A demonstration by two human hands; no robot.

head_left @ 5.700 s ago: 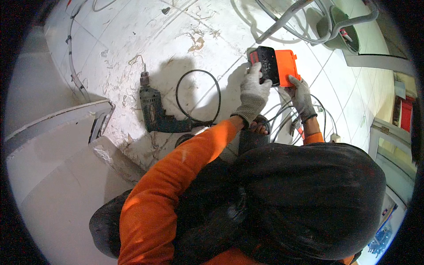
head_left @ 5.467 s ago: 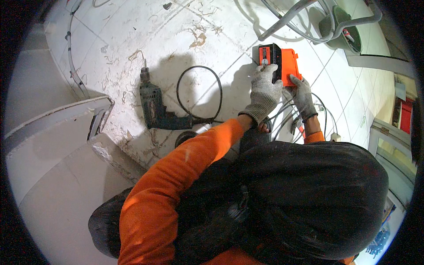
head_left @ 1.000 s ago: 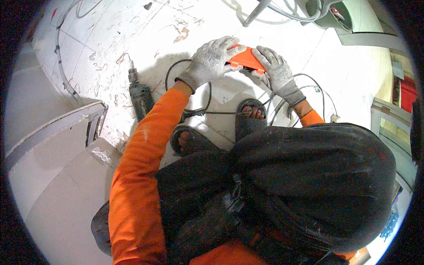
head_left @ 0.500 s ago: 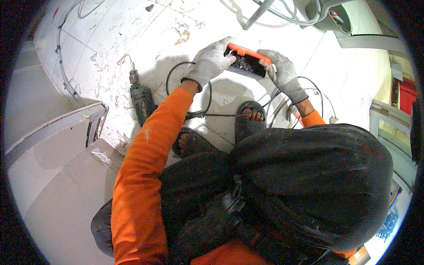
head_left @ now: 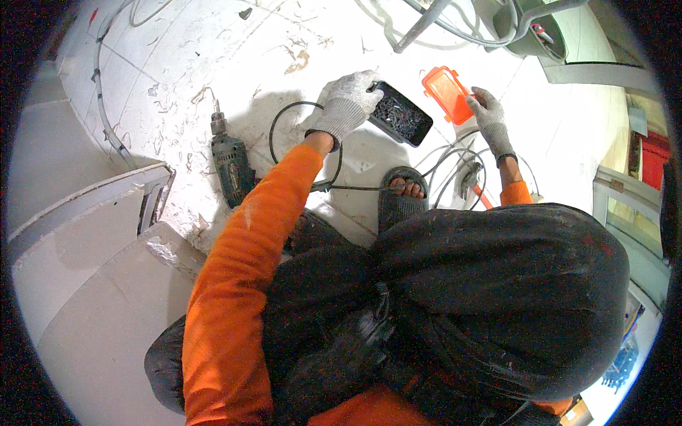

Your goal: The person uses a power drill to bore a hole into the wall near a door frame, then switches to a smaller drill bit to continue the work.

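My left hand (head_left: 349, 101), in a grey work glove, grips the near-left end of a small black box (head_left: 401, 113). Many little dark pieces, screws by the look of them, fill the box, though they are too small to name for certain. To the right, my gloved right hand (head_left: 489, 117) holds an orange plastic lid (head_left: 447, 92) by its edge, with thumb and fingers closed on it. Lid and box are apart. Left of my left forearm, a dark power drill (head_left: 231, 167) lies on the floor, its bit pointing away from me.
A black cable (head_left: 341, 186) loops over the white floor by my sandalled foot (head_left: 403, 199). Near my right wrist lies a hammer-like tool with a red handle (head_left: 483, 197). Grey metal tubes (head_left: 419, 27) and a bucket (head_left: 547, 39) stand at the far right. Debris litters the far floor.
The orange lid has come off the black box and moved right with my right hand. The box now shows its contents and stays in my left hand.
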